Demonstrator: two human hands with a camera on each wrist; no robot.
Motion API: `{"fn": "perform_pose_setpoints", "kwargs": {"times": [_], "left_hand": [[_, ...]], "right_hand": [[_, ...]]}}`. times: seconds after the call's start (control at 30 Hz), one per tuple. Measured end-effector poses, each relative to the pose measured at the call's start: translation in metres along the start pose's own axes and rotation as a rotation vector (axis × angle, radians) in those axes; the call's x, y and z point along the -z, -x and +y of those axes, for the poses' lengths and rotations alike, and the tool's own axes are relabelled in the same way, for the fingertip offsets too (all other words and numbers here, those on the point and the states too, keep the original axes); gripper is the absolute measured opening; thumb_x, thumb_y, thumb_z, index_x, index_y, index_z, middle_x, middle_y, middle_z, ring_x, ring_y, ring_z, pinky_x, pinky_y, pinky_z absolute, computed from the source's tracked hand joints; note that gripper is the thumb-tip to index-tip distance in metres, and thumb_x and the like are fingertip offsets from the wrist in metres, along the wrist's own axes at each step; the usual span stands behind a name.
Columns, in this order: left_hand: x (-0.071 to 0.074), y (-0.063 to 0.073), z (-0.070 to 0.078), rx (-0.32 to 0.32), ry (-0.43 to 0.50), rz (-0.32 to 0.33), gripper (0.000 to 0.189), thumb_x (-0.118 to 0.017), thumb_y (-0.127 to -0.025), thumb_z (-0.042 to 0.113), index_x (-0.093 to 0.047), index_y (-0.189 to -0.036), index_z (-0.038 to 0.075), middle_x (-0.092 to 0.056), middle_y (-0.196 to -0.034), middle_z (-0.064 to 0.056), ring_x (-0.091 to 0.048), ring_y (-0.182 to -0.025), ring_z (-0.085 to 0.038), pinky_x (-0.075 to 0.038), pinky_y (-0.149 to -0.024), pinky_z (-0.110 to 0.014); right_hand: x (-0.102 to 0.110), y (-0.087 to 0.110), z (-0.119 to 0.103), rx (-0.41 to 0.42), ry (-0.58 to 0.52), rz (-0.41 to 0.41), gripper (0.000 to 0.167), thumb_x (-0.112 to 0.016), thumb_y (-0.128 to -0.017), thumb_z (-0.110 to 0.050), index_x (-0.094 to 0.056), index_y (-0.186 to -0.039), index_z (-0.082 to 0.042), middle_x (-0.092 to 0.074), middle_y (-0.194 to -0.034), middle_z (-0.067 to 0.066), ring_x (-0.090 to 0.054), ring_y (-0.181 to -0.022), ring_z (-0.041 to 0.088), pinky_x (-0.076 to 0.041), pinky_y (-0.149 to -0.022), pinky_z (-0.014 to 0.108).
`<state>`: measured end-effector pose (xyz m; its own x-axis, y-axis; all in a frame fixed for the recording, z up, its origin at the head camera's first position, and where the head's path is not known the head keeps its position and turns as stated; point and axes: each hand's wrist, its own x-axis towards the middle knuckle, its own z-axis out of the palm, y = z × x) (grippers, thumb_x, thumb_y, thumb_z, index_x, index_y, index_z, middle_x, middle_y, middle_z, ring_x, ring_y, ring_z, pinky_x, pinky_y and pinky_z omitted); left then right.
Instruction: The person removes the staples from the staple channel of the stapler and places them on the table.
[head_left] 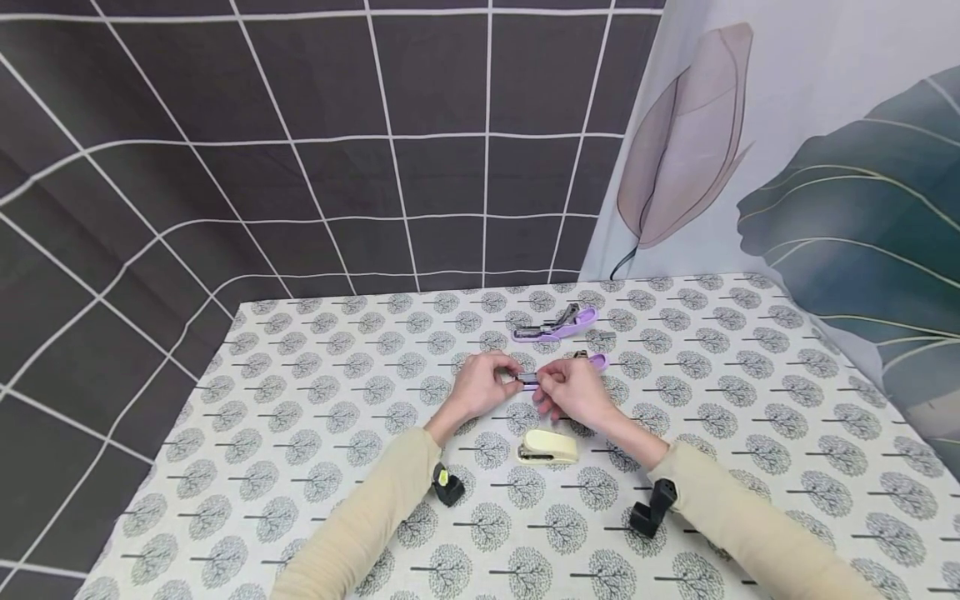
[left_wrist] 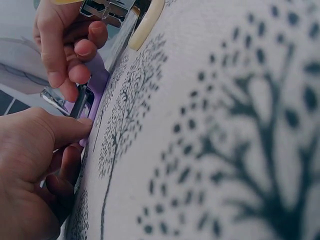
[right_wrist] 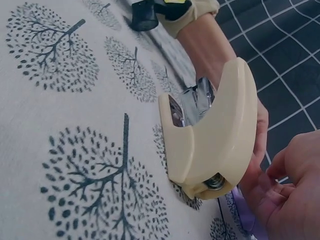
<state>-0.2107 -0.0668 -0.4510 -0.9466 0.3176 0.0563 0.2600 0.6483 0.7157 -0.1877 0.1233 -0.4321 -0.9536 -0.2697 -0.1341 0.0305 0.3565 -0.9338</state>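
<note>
A small purple stapler lies on the table between the two hands, its dark magazine showing in the left wrist view. My left hand holds its left end, thumb against the magazine side. From the right, my right hand has its thumb and fingers curled at the magazine, covering the middle of the stapler. Whether a loose strip of staples is between those fingertips is hidden. Just nearer to me, a cream stapler stands on its base, close below the right hand; its metal front shows in the right wrist view.
Behind the hands lies a second purple stapler, opened out with its metal parts raised. A tree-patterned cloth covers the table. A dark gridded curtain hangs at the back and left, a leaf-print curtain on the right.
</note>
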Motion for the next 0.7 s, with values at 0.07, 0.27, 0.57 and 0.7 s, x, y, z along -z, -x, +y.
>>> {"fn": "perform_pose_setpoints", "kwargs": {"times": [0.07,0.27,0.57,0.7], "left_hand": [[-0.0002,-0.0002,-0.0004,0.006,0.007,-0.003,0.022,-0.081,-0.083,0.011,-0.076,-0.104,0.01,-0.072,-0.1,-0.001,-0.053,-0.064,-0.005,-0.043,-0.061,-0.021],[-0.0009,-0.0005,-0.0011,-0.017,0.001,0.009,0.021,-0.082,-0.083,0.012,-0.077,-0.104,0.009,-0.073,-0.099,-0.001,-0.052,-0.063,-0.004,-0.042,-0.06,-0.021],[-0.0006,-0.0001,-0.0008,-0.043,-0.012,0.022,0.022,-0.083,-0.082,0.012,-0.077,-0.103,0.009,-0.073,-0.099,-0.001,-0.053,-0.063,-0.004,-0.043,-0.065,-0.022],[-0.0014,-0.0004,-0.0014,-0.041,-0.013,0.021,0.022,-0.082,-0.082,0.012,-0.077,-0.103,0.009,-0.073,-0.1,-0.001,-0.053,-0.064,-0.004,-0.043,-0.065,-0.022]], "right_hand": [[0.0002,-0.001,0.0,-0.019,-0.012,-0.004,0.023,-0.054,-0.099,0.004,-0.06,-0.114,0.02,-0.071,-0.076,0.015,-0.066,-0.055,0.02,-0.058,-0.052,0.034],[0.0001,-0.0038,-0.0011,-0.064,-0.042,-0.007,0.024,-0.054,-0.1,0.002,-0.061,-0.114,0.02,-0.071,-0.077,0.015,-0.067,-0.057,0.02,-0.059,-0.054,0.035],[-0.001,-0.0041,-0.0023,-0.104,-0.092,-0.017,0.024,-0.052,-0.101,0.001,-0.059,-0.115,0.02,-0.071,-0.08,0.017,-0.067,-0.059,0.019,-0.059,-0.056,0.033],[-0.0021,-0.0031,-0.0034,-0.133,-0.152,-0.015,0.024,-0.05,-0.102,0.002,-0.058,-0.115,0.02,-0.071,-0.081,0.018,-0.066,-0.059,0.018,-0.058,-0.055,0.03]]}}
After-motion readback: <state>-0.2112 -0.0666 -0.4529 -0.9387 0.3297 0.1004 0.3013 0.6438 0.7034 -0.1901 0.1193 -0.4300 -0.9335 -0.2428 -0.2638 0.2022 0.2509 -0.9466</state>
